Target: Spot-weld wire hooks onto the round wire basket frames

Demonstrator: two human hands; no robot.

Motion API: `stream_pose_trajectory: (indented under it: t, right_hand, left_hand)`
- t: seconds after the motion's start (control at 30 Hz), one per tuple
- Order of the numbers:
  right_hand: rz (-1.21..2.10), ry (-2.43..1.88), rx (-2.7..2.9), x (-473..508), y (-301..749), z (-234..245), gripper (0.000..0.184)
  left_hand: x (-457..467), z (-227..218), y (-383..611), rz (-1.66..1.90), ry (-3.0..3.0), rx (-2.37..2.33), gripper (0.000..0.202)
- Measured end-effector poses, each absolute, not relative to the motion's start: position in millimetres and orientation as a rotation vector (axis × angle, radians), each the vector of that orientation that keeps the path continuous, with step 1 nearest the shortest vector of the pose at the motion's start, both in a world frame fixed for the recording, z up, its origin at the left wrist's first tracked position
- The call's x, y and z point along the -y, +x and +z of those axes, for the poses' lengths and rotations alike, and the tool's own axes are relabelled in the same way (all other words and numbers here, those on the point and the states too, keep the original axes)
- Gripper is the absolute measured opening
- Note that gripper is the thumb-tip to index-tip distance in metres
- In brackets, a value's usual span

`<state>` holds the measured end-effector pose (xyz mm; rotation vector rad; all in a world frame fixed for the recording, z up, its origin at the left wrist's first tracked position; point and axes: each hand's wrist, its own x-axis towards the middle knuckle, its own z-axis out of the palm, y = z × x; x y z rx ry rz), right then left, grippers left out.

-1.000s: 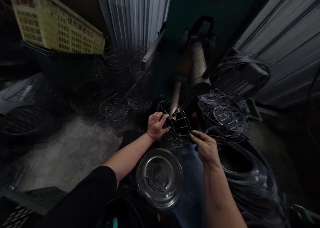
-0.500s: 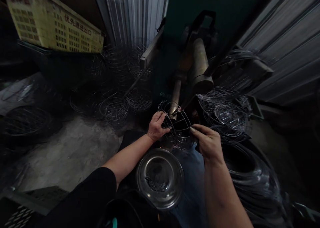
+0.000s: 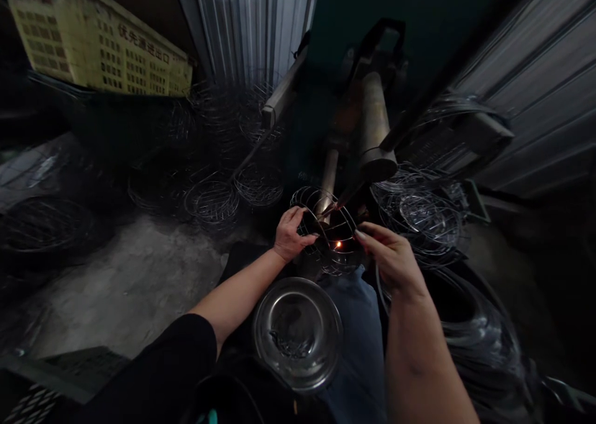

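My left hand (image 3: 290, 235) pinches the left rim of a round wire basket (image 3: 336, 264), thumb and fingers closed on the wire. On its other side my right hand (image 3: 395, 259) grips the rim between thumb and fingertips. The basket sits tilted around the end of a lower metal bar (image 3: 328, 172) of a green machine, and a thin pointed rod (image 3: 344, 195) reaches down into it from above. A small orange spark glows inside the basket. Below my hands, a shiny steel bowl (image 3: 321, 303) holds short metal pieces on my lap.
Overhead juts a thick metal cylinder (image 3: 375, 117) of the machine. Stacked wire baskets (image 3: 212, 202) stand at left, more wire pieces (image 3: 426, 216) at right above a large wire coil (image 3: 484, 343). A yellow crate (image 3: 135, 58) is at upper left.
A bright orange spark has appeared inside the basket. Both hands keep their hold; the basket has turned slightly, and my right hand has shifted a little.
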<state>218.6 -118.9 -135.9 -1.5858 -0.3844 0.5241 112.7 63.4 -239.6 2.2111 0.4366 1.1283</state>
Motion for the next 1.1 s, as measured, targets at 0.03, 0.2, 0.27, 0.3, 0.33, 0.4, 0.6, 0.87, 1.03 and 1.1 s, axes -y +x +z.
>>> stream_pose_trajectory:
  t: [0.03,0.2,0.27,0.3,0.33,0.4,0.6,0.87,1.03,1.1]
  right_hand:
    - [0.559,-1.593,0.393,125.9,218.2,-138.4,0.046]
    - [0.537,-1.602,0.409,130.4,216.0,-138.6,0.042]
    - [0.491,-1.617,0.415,119.6,216.1,-133.6,0.042]
    - [0.470,-1.625,0.416,114.1,216.5,-131.2,0.042]
    - [0.454,-1.625,0.414,109.5,217.1,-129.4,0.043]
    - [0.445,-1.603,0.392,105.5,218.4,-128.2,0.043]
    - [0.640,-1.590,0.369,136.5,218.1,-136.2,0.041]
    - [0.514,-1.610,0.431,120.7,218.8,-128.1,0.039]
    - [0.398,-1.700,0.520,92.4,227.0,-119.1,0.038]
    - [0.411,-1.699,0.517,88.5,226.9,-116.9,0.037]
  left_hand:
    - [-63.3,-240.1,112.7,1.132,2.198,-0.419,0.067]
    - [-62.8,-241.5,116.5,1.147,2.102,-0.450,0.070]
    - [-62.6,-240.9,118.6,1.128,2.067,-0.514,0.070]
    - [-62.3,-240.3,119.3,1.120,2.052,-0.536,0.070]
    - [-61.7,-239.6,119.7,1.115,2.040,-0.548,0.070]
    - [-59.5,-238.3,119.6,1.105,2.023,-0.543,0.068]
    - [-51.1,-236.9,116.5,1.061,1.918,-0.533,0.064]
    - [-54.1,-244.3,119.3,0.954,1.731,-0.625,0.064]
    - [-58.8,-245.5,122.5,0.917,1.623,-0.732,0.063]
    - [-57.5,-245.6,122.6,0.902,1.602,-0.748,0.062]
